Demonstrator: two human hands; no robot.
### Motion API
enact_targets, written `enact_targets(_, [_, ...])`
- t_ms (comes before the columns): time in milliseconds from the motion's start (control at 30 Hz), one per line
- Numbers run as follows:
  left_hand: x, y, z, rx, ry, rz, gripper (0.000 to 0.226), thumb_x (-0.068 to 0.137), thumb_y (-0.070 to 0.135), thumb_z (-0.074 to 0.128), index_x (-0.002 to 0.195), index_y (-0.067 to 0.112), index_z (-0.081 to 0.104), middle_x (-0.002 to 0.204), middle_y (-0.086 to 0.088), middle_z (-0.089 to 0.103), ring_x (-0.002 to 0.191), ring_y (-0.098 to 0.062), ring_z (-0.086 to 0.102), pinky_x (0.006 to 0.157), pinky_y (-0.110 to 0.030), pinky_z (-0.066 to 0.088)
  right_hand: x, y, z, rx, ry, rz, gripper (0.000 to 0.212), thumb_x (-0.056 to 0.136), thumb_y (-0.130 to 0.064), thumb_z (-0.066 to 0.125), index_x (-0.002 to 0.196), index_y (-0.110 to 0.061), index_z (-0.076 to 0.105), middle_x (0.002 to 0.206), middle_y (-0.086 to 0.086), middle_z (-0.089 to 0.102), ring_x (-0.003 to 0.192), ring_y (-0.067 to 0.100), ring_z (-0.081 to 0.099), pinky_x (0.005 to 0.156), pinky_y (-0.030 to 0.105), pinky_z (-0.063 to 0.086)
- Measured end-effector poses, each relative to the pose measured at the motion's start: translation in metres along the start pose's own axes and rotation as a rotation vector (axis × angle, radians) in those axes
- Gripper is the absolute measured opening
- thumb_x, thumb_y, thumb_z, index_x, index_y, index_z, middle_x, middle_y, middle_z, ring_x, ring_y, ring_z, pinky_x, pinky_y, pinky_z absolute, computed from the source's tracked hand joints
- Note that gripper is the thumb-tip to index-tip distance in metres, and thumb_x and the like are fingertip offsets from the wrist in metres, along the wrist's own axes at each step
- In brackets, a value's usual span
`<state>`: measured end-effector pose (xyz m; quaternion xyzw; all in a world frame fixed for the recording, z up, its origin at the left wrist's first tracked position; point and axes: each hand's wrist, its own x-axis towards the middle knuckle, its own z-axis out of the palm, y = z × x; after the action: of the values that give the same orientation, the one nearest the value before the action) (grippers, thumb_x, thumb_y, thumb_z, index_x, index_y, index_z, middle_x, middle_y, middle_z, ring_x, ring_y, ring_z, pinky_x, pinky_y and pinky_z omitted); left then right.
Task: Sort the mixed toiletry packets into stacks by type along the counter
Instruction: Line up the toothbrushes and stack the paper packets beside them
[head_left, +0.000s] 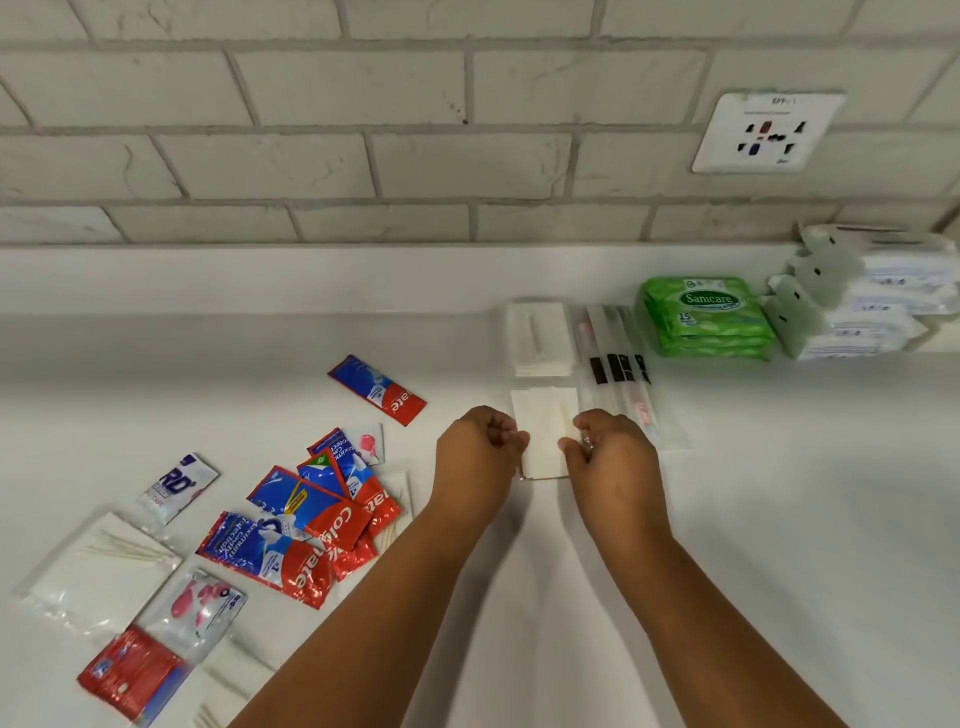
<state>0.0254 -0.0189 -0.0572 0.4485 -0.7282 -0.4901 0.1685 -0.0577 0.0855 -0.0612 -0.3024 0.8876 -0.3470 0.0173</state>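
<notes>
Fingers of both the left hand and right hand are pinching a white packet, seemingly cotton pads, just before its matching white stack; letting go crooked risks a skewed pile

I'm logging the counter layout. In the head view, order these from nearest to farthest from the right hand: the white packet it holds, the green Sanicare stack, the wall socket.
From the right hand:
1. White packet, pinched between both hands, just left of it.
2. Green Sanicare stack, farther back on the counter, to the right.
3. Wall socket, up on the tiled wall, farthest.
</notes>
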Motion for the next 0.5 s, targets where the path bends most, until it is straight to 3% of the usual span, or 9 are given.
enact_targets(100, [0.010,0.002,0.009,0.061,0.044,0.046,0.013,0.087,0.020,0.069,0.098,0.017,0.061,0.073,0.006,0.061,0.065,-0.005,0.058,0.062,-0.007,0.039,0.010,0.002,0.006,-0.137,0.006,-0.066,0.021,0.089,-0.011,0.061,0.107,-0.004,0.067,0.099,0.015,0.064,0.090,0.029,0.060,0.077,0.032,0.048])
enact_targets(233, [0.018,0.002,0.016,0.163,0.056,0.096,0.023,0.088,0.020,0.067,0.110,0.013,0.063,0.081,0.003,0.062,0.075,-0.013,0.060,0.073,-0.017,0.046,0.018,0.003,0.013,-0.263,0.031,-0.105,0.008,0.081,0.001,0.065,0.086,-0.002,0.071,0.080,0.016,0.061,0.079,0.034,0.058,0.067,0.033,0.046])
enact_targets(300, [0.020,0.004,0.018,0.216,0.049,0.092,0.025,0.089,0.021,0.066,0.112,0.013,0.063,0.088,0.000,0.064,0.079,-0.015,0.061,0.078,-0.019,0.046,0.020,0.006,0.017,-0.305,0.066,-0.114,0.016,0.066,0.009,0.072,0.071,-0.006,0.068,0.070,0.011,0.056,0.069,0.031,0.056,0.059,0.026,0.040])
enact_targets(400, [0.022,0.005,0.019,0.253,0.045,0.072,0.030,0.090,0.024,0.066,0.117,0.013,0.062,0.099,-0.004,0.067,0.083,-0.015,0.060,0.081,-0.019,0.046,0.021,0.008,0.019,-0.363,0.087,-0.121,0.028,0.051,0.012,0.078,0.057,-0.011,0.062,0.067,0.007,0.055,0.064,0.026,0.053,0.061,0.021,0.032])
enact_targets(500, [0.020,0.007,0.019,0.253,0.032,0.054,0.035,0.090,0.026,0.066,0.121,0.013,0.060,0.103,-0.005,0.067,0.086,-0.017,0.061,0.084,-0.021,0.047,0.021,0.008,0.019,-0.378,0.070,-0.127,0.028,0.049,0.012,0.079,0.055,-0.009,0.062,0.068,0.009,0.056,0.064,0.028,0.053,0.062,0.023,0.040])
